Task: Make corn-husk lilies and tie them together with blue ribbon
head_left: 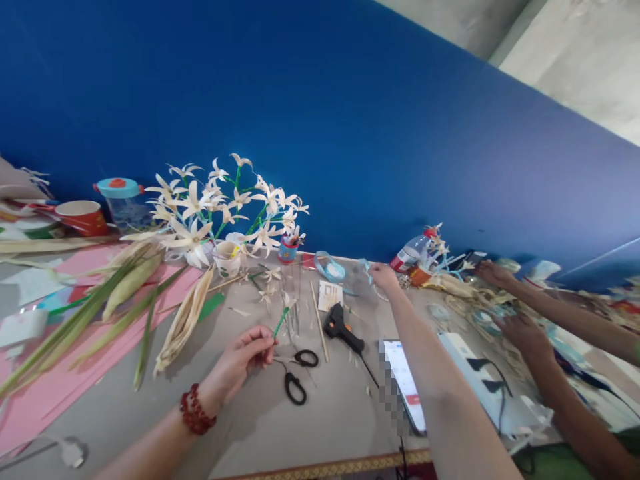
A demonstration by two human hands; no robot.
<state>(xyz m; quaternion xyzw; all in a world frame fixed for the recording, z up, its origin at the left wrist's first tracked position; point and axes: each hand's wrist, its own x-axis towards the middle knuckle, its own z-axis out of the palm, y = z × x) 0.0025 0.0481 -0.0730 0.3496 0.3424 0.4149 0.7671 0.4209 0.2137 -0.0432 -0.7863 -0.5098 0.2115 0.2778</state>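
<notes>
My left hand (243, 358), with a red bead bracelet on the wrist, pinches a small cream flower on a thin green stem (281, 316) above the grey table (330, 413). My right hand (384, 275) reaches far across the table and its fingers close on a light blue ribbon (367, 266) next to a roll of the same ribbon (330, 267). Black-handled scissors (299, 375) lie just right of my left hand. A black glue gun (342, 329) rests between my two arms.
A bunch of cream flowers on green stems (225, 207) stands in a cup at the back. Corn husks and green leaves (125, 293) lie on pink paper at the left. A phone (407, 383) lies by my right arm. Another person's two hands (505, 303) work at the right among husks.
</notes>
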